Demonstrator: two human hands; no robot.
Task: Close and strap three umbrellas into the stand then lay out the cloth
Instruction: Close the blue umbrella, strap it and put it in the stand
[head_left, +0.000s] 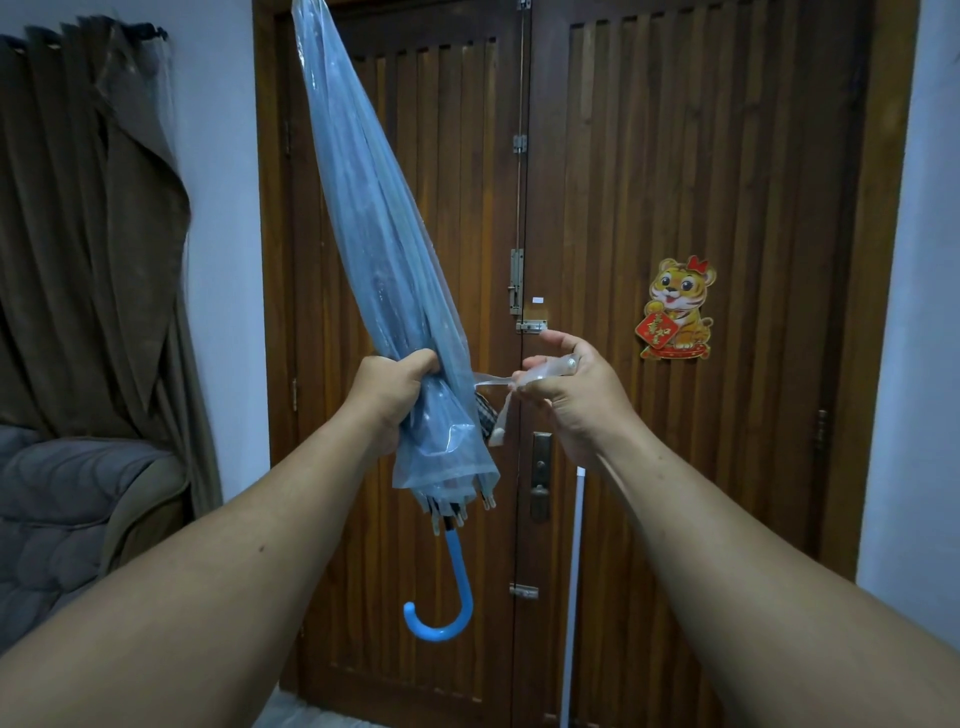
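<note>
Left hand (397, 387) clenched around folded blue umbrella (374, 249), tip up; right hand (569, 387) pinching its clear strap (493, 382) taut

Closed umbrella (384, 270), translucent pale blue canopy folded loosely around the shaft, held off the floor and tilted, its tip toward the upper left of the frame. Rib ends protrude below the canopy hem at centre. Curved blue handle (447, 597) hangs lowest, hook opening to the left. Clear strap (498, 382) extends rightward from the canopy, unfastened, its end dangling.
</note>
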